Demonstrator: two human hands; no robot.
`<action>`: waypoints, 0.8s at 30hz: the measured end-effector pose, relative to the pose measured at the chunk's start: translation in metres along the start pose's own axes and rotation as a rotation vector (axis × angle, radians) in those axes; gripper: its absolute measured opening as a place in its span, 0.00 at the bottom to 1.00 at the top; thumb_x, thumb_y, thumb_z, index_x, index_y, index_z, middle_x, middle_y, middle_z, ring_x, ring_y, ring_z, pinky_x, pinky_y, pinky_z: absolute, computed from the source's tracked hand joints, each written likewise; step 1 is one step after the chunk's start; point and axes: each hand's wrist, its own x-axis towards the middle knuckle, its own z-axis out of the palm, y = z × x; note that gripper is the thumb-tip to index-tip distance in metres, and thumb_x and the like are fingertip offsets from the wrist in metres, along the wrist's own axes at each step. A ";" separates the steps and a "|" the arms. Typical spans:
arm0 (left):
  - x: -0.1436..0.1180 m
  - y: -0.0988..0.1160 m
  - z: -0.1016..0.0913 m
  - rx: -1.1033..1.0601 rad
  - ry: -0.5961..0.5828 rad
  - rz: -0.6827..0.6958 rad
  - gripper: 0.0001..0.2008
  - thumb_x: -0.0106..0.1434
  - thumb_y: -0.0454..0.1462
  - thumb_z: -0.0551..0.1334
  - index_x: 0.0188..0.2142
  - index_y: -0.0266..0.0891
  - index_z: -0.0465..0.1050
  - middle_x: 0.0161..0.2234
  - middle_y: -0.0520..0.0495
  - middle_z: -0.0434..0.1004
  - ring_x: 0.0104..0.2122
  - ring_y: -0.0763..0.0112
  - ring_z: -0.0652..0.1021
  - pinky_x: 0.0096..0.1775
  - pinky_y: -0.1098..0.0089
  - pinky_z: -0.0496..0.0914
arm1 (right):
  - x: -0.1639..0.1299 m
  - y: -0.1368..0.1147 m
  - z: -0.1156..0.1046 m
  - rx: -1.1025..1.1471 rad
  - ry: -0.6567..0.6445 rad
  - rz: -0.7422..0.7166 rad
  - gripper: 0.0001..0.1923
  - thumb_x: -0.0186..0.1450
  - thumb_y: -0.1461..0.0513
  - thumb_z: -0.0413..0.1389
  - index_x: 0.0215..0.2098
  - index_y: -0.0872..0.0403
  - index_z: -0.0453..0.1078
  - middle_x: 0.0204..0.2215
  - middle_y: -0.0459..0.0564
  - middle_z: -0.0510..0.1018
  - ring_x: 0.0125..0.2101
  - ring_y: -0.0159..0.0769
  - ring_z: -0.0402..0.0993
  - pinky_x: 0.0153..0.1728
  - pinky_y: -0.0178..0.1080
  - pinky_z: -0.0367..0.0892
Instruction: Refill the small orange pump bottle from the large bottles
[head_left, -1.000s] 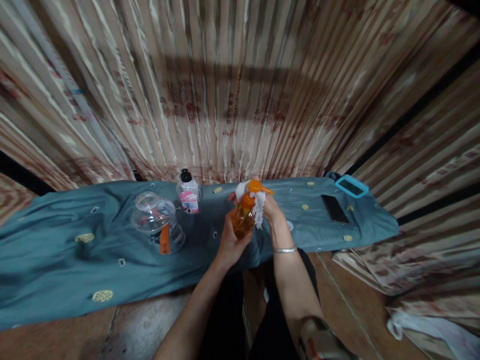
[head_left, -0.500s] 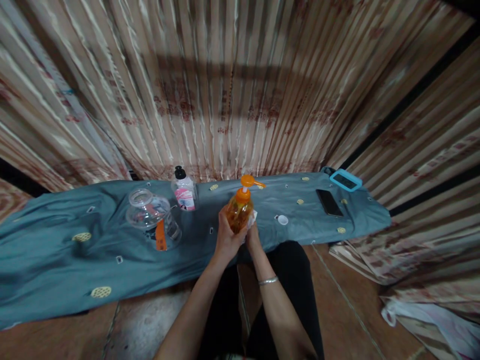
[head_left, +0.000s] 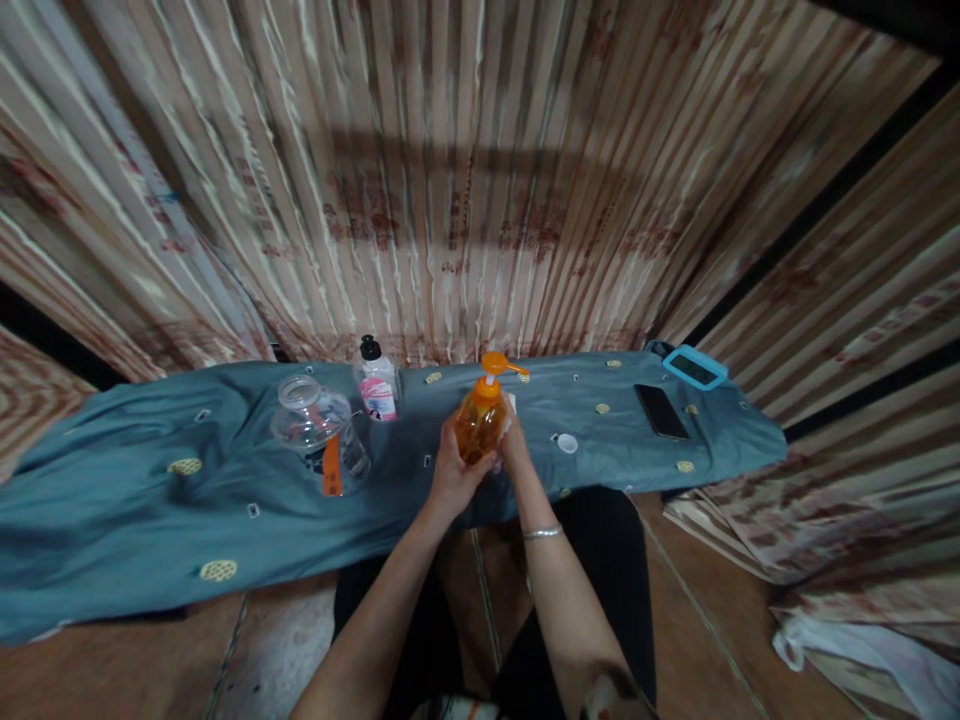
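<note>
An amber pump bottle (head_left: 480,425) with an orange pump top is upright between my hands at the middle of the cloth-covered surface. Wrapped round its left side is my left hand (head_left: 454,468). My right hand (head_left: 513,446) presses a white tissue (head_left: 508,412) against the bottle's right side; most of the tissue is hidden by the hand. To the left stands a clear bottle with a pink label and black cap (head_left: 377,385). Further left is a wide clear plastic jar (head_left: 311,425) with an orange strip. A small white round lid (head_left: 567,443) lies to the right.
A black phone (head_left: 661,411) lies on the right part of the blue-green cloth (head_left: 405,510). Behind it is a light-blue framed device (head_left: 695,369). Striped curtains (head_left: 465,180) hang along the back and right side. My knees are under the front edge.
My right hand has slid up the bottle's right side with the tissue. The bottle stays in my left hand, and the whole view has shifted slightly.
</note>
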 end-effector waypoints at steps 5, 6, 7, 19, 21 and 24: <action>0.010 0.001 -0.019 -0.016 -0.149 0.022 0.35 0.53 0.39 0.69 0.59 0.43 0.60 0.56 0.42 0.69 0.58 0.57 0.71 0.61 0.53 0.64 | -0.015 0.023 -0.017 0.031 -0.018 0.171 0.20 0.68 0.50 0.54 0.50 0.55 0.69 0.45 0.50 0.76 0.40 0.35 0.76 0.42 0.44 0.73; 0.013 0.000 -0.026 0.026 -0.143 0.037 0.36 0.51 0.39 0.71 0.59 0.44 0.62 0.57 0.42 0.68 0.59 0.56 0.70 0.62 0.53 0.62 | -0.019 0.024 -0.020 0.031 -0.012 0.189 0.20 0.68 0.49 0.54 0.49 0.55 0.69 0.44 0.50 0.77 0.40 0.35 0.76 0.42 0.44 0.73; 0.015 0.000 -0.033 0.070 -0.134 0.048 0.38 0.49 0.40 0.72 0.59 0.45 0.62 0.58 0.43 0.67 0.61 0.54 0.68 0.63 0.52 0.61 | -0.023 0.025 -0.023 0.026 0.005 0.205 0.20 0.68 0.49 0.54 0.48 0.55 0.70 0.44 0.50 0.77 0.40 0.35 0.76 0.42 0.44 0.73; -0.010 -0.001 -0.029 0.157 -0.034 0.043 0.38 0.56 0.44 0.68 0.63 0.42 0.55 0.61 0.38 0.63 0.62 0.52 0.66 0.63 0.49 0.60 | -0.032 -0.045 -0.004 0.076 -0.065 0.149 0.22 0.68 0.47 0.53 0.47 0.55 0.71 0.44 0.50 0.78 0.42 0.37 0.76 0.46 0.46 0.72; -0.009 0.001 -0.023 0.128 -0.035 0.018 0.41 0.54 0.44 0.69 0.63 0.42 0.54 0.61 0.37 0.62 0.62 0.51 0.67 0.63 0.48 0.60 | -0.021 -0.065 0.003 0.103 -0.191 0.152 0.22 0.68 0.47 0.53 0.47 0.55 0.71 0.45 0.51 0.78 0.43 0.37 0.77 0.48 0.48 0.71; -0.009 0.004 -0.015 0.068 0.000 -0.023 0.46 0.52 0.44 0.71 0.64 0.41 0.50 0.63 0.35 0.60 0.63 0.50 0.65 0.64 0.48 0.59 | -0.009 -0.072 0.010 0.136 -0.356 0.218 0.22 0.68 0.46 0.53 0.46 0.55 0.72 0.45 0.51 0.79 0.45 0.37 0.76 0.50 0.49 0.70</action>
